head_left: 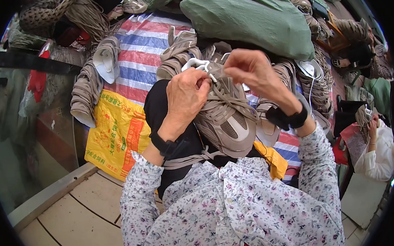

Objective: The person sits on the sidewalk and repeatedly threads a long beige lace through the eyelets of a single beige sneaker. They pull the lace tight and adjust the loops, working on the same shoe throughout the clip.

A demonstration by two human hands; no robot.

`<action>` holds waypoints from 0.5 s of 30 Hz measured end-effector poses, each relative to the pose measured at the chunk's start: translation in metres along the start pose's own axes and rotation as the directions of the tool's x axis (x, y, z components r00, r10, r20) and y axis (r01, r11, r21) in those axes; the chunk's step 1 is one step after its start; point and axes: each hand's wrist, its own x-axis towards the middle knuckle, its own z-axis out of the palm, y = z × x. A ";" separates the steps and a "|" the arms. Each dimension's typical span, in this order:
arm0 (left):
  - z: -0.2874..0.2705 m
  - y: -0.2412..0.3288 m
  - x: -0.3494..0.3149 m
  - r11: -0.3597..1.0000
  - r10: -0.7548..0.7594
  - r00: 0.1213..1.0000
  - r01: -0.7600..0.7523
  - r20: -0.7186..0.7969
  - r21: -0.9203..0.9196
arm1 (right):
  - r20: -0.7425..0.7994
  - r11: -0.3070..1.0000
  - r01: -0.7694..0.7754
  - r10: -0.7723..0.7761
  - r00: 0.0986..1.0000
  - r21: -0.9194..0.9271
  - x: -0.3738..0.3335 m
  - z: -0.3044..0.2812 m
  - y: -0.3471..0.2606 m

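Note:
A taupe and grey sneaker (230,125) rests on my lap, toe toward me, its white-edged collar facing away. My left hand (189,94) is closed at the collar's left side, fingertips pinched against the shoe. Just right of the collar, my right hand (254,73) is held up with its fingers curled into a pinch; whatever is between them is too small to make out. A grey-brown shoelace (231,101) runs through the sneaker's eyelets, with loose loops over the upper. Another bundle of laces (192,159) lies across my dark-clothed lap.
Stacked shoe uppers (86,91) stand at left, with more stacks (180,52) ahead. A green cloth bundle (249,22) lies beyond them on a striped sheet (135,59). A yellow printed sack (113,134) is beside my left knee. At right, another person's hand (373,131) holds laces.

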 end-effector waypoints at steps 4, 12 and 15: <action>-0.001 -0.007 0.008 0.980 -0.182 0.973 0.192 0.144 -0.057 | -0.118 0.991 -0.078 0.091 0.989 0.112 -0.011 0.022 0.023; 0.000 -0.015 0.012 0.958 -0.194 0.941 0.243 0.278 -0.154 | -0.162 1.000 0.008 -0.005 0.987 0.019 -0.010 0.035 0.040; -0.002 -0.007 0.017 0.970 -0.209 0.931 0.237 0.298 -0.060 | -0.118 0.999 -0.031 0.036 0.992 0.044 -0.011 0.026 0.043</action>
